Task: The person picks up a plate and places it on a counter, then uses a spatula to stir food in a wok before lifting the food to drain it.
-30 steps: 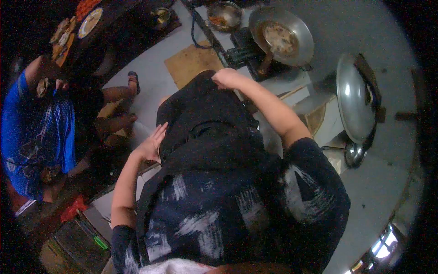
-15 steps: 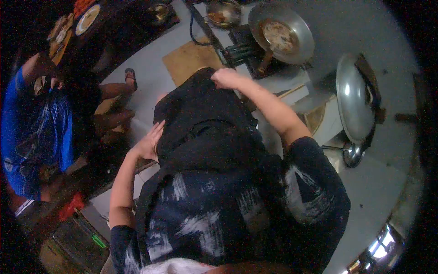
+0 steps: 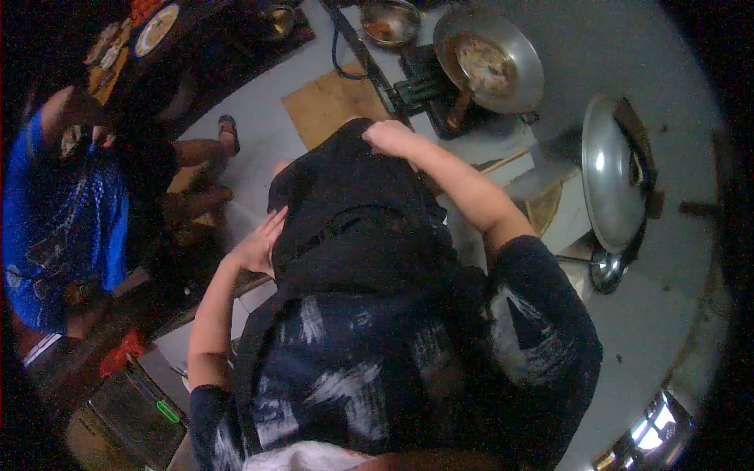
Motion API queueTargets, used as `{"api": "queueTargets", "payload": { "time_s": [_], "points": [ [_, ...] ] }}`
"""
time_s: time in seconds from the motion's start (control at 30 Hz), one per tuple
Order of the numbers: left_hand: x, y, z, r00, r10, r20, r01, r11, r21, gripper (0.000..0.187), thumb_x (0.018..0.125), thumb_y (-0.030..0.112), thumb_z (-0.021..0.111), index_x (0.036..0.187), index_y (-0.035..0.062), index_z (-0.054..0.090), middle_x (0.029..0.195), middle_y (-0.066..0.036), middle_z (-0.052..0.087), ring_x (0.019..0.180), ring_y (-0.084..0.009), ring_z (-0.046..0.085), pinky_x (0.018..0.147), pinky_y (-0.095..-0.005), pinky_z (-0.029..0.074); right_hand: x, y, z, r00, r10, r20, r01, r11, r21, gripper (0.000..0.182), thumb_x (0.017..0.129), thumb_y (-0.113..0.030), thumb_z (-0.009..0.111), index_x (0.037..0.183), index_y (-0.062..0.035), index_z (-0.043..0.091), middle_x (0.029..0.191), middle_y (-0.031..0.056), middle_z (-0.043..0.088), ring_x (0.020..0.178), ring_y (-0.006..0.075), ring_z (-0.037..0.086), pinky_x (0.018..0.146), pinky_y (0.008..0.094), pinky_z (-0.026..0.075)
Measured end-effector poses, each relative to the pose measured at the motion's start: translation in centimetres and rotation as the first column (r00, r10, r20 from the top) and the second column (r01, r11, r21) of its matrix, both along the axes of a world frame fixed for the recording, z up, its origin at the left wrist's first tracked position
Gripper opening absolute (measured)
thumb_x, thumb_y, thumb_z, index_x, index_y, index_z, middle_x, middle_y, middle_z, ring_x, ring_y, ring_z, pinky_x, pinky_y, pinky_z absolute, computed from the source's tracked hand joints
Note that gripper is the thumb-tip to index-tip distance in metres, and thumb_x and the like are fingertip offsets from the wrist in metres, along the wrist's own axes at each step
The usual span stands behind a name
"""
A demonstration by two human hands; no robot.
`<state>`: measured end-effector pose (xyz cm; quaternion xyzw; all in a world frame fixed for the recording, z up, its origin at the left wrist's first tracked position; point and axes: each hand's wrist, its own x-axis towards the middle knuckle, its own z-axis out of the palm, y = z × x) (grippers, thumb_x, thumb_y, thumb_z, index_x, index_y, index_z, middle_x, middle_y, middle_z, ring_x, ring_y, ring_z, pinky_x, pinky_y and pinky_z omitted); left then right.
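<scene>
We rest our left hand [image 3: 256, 250], fingers spread, against the black cloth [image 3: 345, 177]; our right hand [image 3: 389, 140], curled at its far edge: we cannot tell whether it grips.

Wok [image 3: 526, 74] on the stove [image 3: 419, 66], lid [image 3: 606, 169] to its right

The bowl [image 3: 413, 25] is left of the wok; the flat sheet [image 3: 326, 106] lies on the floor [image 3: 255, 118], left of the stove. The cloth [image 3: 338, 177] spans left hand [image 3: 256, 251] to right hand [image 3: 387, 140]; another person [image 3: 63, 212] is farther left
</scene>
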<state>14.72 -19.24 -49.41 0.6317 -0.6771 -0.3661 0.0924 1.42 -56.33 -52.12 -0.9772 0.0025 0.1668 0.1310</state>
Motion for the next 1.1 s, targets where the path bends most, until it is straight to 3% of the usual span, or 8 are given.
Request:
{"api": "queueTargets", "payload": {
  "time_s": [0.2,0.23,0.33,0.63,0.73,0.8,0.93,1.1],
  "points": [
    [0.5,0.2,-0.6,0.999,0.019,-0.039,-0.019,1.0,-0.002,0.128,0.03,0.025,0.084,0.135,0.0099,0.012,0.142,-0.015,0.004,0.128,-0.0398,0.011,0.103,-0.0424,0.023,0.1,-1.2,3.9,0.998,-0.069,-0.005,0.069,0.996,0.053,0.015,0.072,-0.015,0.052,0.082,-0.0078,0.061,0.084,0.0158,0.062,0.08,0.0326,0.06,0.067,0.0432,0.049],
    [0.7,0.1,-0.5,0.999,0.018,-0.041,-0.018,1.0,-0.002,0.128,0.03,0.025,0.084,0.135,0.0099,0.012,0.142,-0.015,0.004,0.128,-0.0398,0.011,0.103,-0.0424,0.023,0.2,-1.5,3.3,0.995,-0.097,0.009,0.096,0.995,0.037,0.014,0.065,-0.015,0.066,0.073,-0.0067,0.058,0.077,0.0128,0.06,0.077,0.0312,0.059,0.065,0.0415,0.046],
    [0.8,-0.1,0.0,0.997,0.042,-0.069,-0.04,0.999,0.021,0.129,0.03,0.025,0.084,0.135,0.0111,0.01,0.142,-0.014,0.004,0.128,-0.0403,0.011,0.103,-0.0429,0.023,-0.5,-1.4,1.0,0.997,-0.014,-0.076,0.014,1.0,0.007,0.013,0.07,-0.013,0.055,0.081,-0.0083,0.061,0.082,0.0157,0.062,0.079,0.0327,0.06,0.066,0.0434,0.049],
    [0.1,2.6,-0.9,0.995,0.005,-0.099,-0.013,0.996,-0.088,0.134,0.03,0.026,0.083,0.136,0.0139,0.004,0.142,-0.014,0.003,0.128,-0.04,0.012,0.103,-0.0429,0.021,-0.6,-0.1,2.2,0.993,-0.117,0.03,0.116,0.993,0.013,0.013,0.066,-0.013,0.063,0.076,-0.0062,0.058,0.076,0.0127,0.06,0.078,0.0307,0.059,0.067,0.0413,0.047],
    [0.6,3.1,2.0,0.996,0.012,-0.085,-0.023,0.991,-0.133,0.133,0.029,0.025,0.083,0.136,0.0115,0.006,0.143,-0.014,0.004,0.128,-0.0385,0.012,0.103,-0.0424,0.023,-0.4,1.6,4.5,1.0,-0.03,0.0,0.03,0.999,0.021,0.013,0.067,-0.012,0.062,0.078,-0.0064,0.059,0.077,0.0135,0.06,0.079,0.0307,0.059,0.066,0.0419,0.048],
    [0.6,2.5,3.9,0.998,0.061,0.006,-0.062,0.994,0.087,0.131,0.029,0.024,0.083,0.136,0.011,0.009,0.143,-0.013,0.004,0.129,-0.037,0.013,0.103,-0.0422,0.025,-0.4,2.7,3.7,0.999,-0.004,-0.033,0.003,1.0,-0.031,0.013,0.07,-0.009,0.054,0.08,-0.0046,0.061,0.082,0.0168,0.061,0.081,0.0315,0.06,0.068,0.0427,0.049],
    [0.6,2.4,3.8,0.999,0.048,0.01,-0.049,0.995,0.09,0.13,0.029,0.024,0.083,0.135,0.0087,0.01,0.142,-0.013,0.004,0.128,-0.0366,0.013,0.103,-0.0419,0.025,0.0,2.2,0.1,0.994,-0.017,0.105,0.024,0.998,-0.063,0.015,0.072,-0.01,0.05,0.081,-0.0052,0.062,0.085,0.016,0.061,0.082,0.0309,0.06,0.069,0.0424,0.049],
    [0.7,2.6,3.7,0.999,0.032,-0.012,-0.032,0.999,0.028,0.131,0.028,0.023,0.083,0.136,0.0089,0.008,0.143,-0.013,0.003,0.128,-0.0375,0.012,0.103,-0.0414,0.024,0.5,1.9,4.6,0.998,-0.052,0.027,0.053,0.998,-0.046,0.013,0.072,-0.008,0.053,0.083,-0.0075,0.061,0.084,0.0124,0.061,0.082,0.0284,0.06,0.07,0.0396,0.049]
  ]
}}
